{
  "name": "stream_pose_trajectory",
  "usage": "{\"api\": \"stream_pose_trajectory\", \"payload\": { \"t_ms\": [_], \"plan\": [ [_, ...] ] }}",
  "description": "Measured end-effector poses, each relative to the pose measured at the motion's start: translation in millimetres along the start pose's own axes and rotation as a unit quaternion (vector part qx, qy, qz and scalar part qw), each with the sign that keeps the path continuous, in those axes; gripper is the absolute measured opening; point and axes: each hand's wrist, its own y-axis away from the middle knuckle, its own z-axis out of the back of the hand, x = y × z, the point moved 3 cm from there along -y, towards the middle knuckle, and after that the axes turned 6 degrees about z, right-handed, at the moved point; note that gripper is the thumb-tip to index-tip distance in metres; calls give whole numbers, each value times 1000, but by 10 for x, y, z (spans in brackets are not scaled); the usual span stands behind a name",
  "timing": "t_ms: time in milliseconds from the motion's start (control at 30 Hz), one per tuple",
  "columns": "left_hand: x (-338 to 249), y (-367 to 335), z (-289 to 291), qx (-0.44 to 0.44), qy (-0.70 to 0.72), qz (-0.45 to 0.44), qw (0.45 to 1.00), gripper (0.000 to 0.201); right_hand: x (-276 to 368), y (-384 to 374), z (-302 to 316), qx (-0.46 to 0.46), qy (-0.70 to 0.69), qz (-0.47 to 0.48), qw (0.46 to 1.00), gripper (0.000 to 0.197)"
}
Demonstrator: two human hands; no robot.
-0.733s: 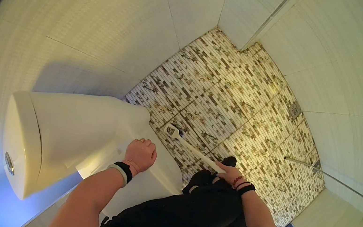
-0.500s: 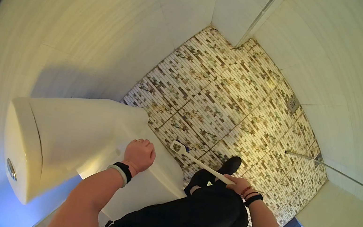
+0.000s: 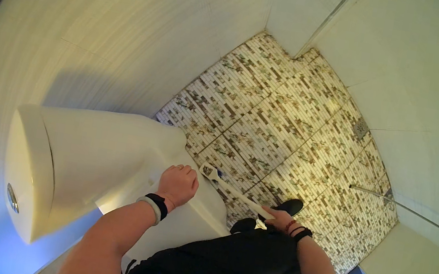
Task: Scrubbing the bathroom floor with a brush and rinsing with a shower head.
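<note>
My right hand (image 3: 279, 221) is wrapped round the end of a white long-handled brush (image 3: 239, 196). Its head, with an opening and a bit of blue behind it, points left and hangs beside the front of a white toilet (image 3: 107, 159). Over the toilet's front part my left hand (image 3: 178, 184) is curled into a fist. Whatever that fist may hold is hidden, and I cannot tell whether it touches the toilet.
Patterned mosaic tiles cover the floor (image 3: 268, 122), with a metal drain (image 3: 360, 129) on the right. A thin metal pole (image 3: 414, 211) slants across the right side. My black shoes (image 3: 290, 207) stand just beyond my knees. Pale walls (image 3: 150, 28) rise around.
The brush head has shifted left, closer to the toilet, and my right hand has moved slightly left with it. My left fist has moved a little to the right.
</note>
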Motion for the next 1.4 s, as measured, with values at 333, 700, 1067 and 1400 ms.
{"api": "stream_pose_trajectory", "payload": {
  "t_ms": [333, 700, 1067, 1400],
  "plan": [
    [14, -19, -37, 6, -32, 0, 999, 9, 257, -392, 254, 10, -22, -30, 999, 59],
    [-25, -6, -64, -5, -42, -2, 999, 9, -574, 818, -154, -21, -75, -70, 994, 45],
    [-13, -27, -24, 7, -44, 11, 999, 10, 239, -555, 383, -39, -18, -16, 999, 52],
    [-16, -6, -13, -1, -26, -3, 1000, 9, -412, 400, 21, 10, -45, -116, 992, 44]
  ]
}}
